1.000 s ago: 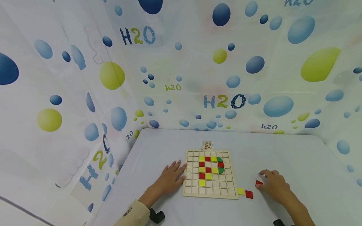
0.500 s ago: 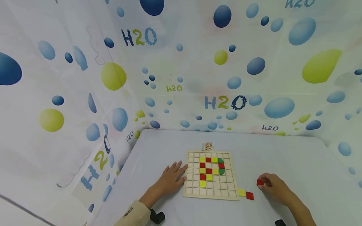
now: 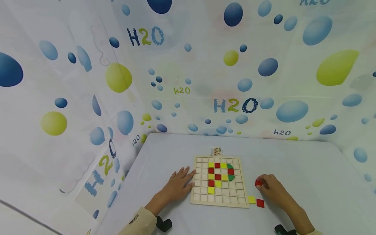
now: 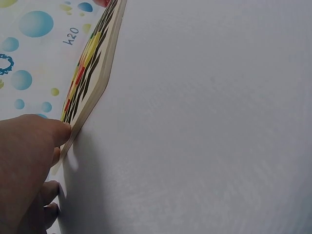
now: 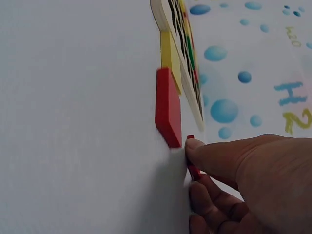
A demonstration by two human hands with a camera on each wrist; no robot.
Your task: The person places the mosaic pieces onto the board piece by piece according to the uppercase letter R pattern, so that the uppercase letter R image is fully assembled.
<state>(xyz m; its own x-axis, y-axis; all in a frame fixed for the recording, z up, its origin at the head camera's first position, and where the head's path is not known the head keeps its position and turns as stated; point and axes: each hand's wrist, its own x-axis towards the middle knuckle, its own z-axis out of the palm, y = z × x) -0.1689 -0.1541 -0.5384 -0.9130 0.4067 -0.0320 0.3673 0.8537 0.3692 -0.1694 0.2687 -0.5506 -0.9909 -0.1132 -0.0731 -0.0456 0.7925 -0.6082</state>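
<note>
A wooden grid board (image 3: 202, 197) lies on the table, with yellow and red square tiles and two green rounded tiles set in its cells. My left hand (image 3: 177, 184) rests at the board's left edge, fingers spread and straight; in the left wrist view the thumb (image 4: 58, 131) touches that edge. Right of the board, my right hand (image 3: 271, 187) pinches a red square tile (image 3: 258, 183) between thumb and fingers. In the right wrist view most of that tile is hidden behind the thumb (image 5: 204, 153).
A yellow tile (image 3: 251, 199) lies against the board's lower right corner, and a red tile (image 3: 260, 203) lies beside it. Behind the board is a small pattern card (image 3: 217, 151). A patterned sheet (image 3: 202, 65) hangs behind the white table (image 3: 164, 156).
My right hand has closed its fingers on the red tile and carried it left toward the board. The left hand has stayed at the board's edge.
</note>
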